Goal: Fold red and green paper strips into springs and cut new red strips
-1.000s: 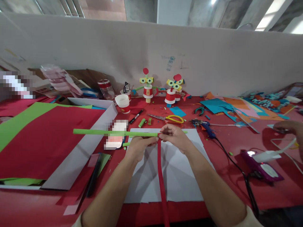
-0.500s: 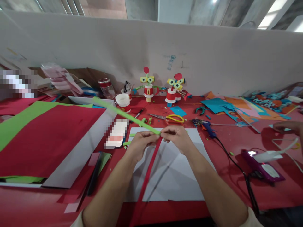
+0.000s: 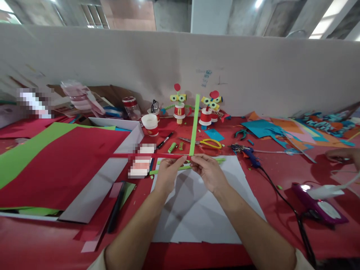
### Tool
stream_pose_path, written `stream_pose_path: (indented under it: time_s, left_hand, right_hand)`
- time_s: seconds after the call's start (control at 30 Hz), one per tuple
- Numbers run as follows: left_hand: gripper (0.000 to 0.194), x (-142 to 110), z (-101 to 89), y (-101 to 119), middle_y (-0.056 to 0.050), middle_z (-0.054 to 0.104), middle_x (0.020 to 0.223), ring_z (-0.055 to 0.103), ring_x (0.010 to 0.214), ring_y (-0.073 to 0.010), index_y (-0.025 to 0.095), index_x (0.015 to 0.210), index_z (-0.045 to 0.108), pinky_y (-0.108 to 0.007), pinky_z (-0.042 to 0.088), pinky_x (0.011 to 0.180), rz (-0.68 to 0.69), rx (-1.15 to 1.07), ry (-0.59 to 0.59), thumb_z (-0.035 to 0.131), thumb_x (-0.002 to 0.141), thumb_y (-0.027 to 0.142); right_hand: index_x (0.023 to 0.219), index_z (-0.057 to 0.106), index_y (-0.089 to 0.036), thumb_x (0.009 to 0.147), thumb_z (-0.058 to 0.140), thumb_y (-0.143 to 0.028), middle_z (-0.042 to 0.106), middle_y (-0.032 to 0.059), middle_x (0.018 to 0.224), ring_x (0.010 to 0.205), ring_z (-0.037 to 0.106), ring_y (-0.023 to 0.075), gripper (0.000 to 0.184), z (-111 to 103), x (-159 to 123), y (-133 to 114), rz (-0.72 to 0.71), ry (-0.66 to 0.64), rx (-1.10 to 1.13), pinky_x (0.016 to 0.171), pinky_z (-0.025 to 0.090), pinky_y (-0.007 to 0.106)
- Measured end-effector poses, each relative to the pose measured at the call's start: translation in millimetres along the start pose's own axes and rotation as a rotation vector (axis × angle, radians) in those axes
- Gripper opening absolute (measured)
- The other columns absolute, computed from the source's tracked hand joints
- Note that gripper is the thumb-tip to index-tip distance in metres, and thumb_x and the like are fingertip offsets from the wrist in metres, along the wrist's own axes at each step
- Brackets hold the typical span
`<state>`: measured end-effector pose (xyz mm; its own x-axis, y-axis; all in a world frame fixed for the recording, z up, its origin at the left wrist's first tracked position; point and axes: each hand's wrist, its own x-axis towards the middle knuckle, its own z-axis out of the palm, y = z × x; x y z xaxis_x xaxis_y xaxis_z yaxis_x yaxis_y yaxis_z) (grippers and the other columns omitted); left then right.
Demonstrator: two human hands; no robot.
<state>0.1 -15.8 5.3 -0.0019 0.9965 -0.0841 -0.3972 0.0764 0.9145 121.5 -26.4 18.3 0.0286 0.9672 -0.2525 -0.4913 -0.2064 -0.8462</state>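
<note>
My left hand [image 3: 168, 174] pinches a red paper strip [image 3: 157, 155] close to its right end; the strip stretches out level to the left. My right hand [image 3: 208, 170] is closed on the same joint, where a green paper strip [image 3: 195, 125] meets the red one and stands up away from me. The fingertips of both hands nearly touch and partly hide the joint. Beneath them lie white paper sheets [image 3: 202, 217], with more green strips [image 3: 184, 167] on their far edge. Two folded green paper springs [image 3: 172, 147] rest just beyond.
Yellow-handled scissors [image 3: 210, 143], a black marker [image 3: 165, 140] and two paper-cup figures [image 3: 179, 110] stand or lie ahead. A blue glue gun [image 3: 249, 153] and purple power strip [image 3: 319, 206] are right, near another person's hand [image 3: 341, 154]. A box [image 3: 92, 204] holding coloured paper sits left.
The red strip has swung from pointing toward me to pointing left. The green strip has turned from pointing left to pointing away from me. Both hands stay at the joint.
</note>
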Motion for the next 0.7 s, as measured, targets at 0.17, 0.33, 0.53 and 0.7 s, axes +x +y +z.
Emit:
stream_pose_path:
  time_s: [0.17, 0.33, 0.53, 0.7]
  left_hand:
    - [0.016, 1.5, -0.9, 7.2, -0.005, 0.067, 0.055, 0.061, 0.058, -0.0157, 0.013, 0.059, 0.071, -0.028, 0.048, 0.064, -0.066, 0.041, -0.011, 0.076, 0.059, 0.028]
    - [0.015, 2.5, -2.0, 7.5, -0.005, 0.066, 0.054, 0.061, 0.055, -0.0141, 0.012, 0.055, 0.068, -0.027, 0.049, 0.063, -0.154, -0.053, 0.010, 0.076, 0.055, 0.025]
    - [0.011, 5.9, -5.9, 6.2, -0.003, 0.065, 0.054, 0.059, 0.052, -0.0117, 0.012, 0.057, 0.067, -0.024, 0.047, 0.059, -0.233, -0.125, 0.022, 0.073, 0.054, 0.021]
    - [0.011, 10.0, -8.5, 5.2, -0.003, 0.064, 0.053, 0.056, 0.051, -0.0105, 0.013, 0.056, 0.065, -0.022, 0.044, 0.055, -0.312, -0.144, 0.033, 0.072, 0.057, 0.022]
  right_hand:
    - [0.064, 0.064, -0.018, 0.054, 0.080, -0.027, 0.068, -0.0004, 0.062, 0.061, 0.062, 0.0109, 0.021, -3.5, -0.2, -4.3, 0.064, -0.056, -0.079, 0.059, 0.044, 0.022]
    - [0.062, 0.062, -0.018, 0.052, 0.081, -0.026, 0.068, -0.0010, 0.061, 0.058, 0.061, 0.0107, 0.023, -2.5, -0.8, -2.6, 0.042, -0.052, -0.083, 0.062, 0.047, 0.025]
    - [0.062, 0.063, -0.018, 0.051, 0.082, -0.025, 0.067, -0.0016, 0.060, 0.058, 0.062, 0.0127, 0.023, 0.0, -1.1, 2.9, -0.019, -0.052, -0.036, 0.067, 0.051, 0.030]
    - [0.060, 0.062, -0.018, 0.054, 0.080, -0.023, 0.068, -0.0008, 0.061, 0.059, 0.063, 0.0120, 0.020, 0.4, -2.4, 7.2, -0.004, -0.086, -0.022, 0.066, 0.052, 0.027]
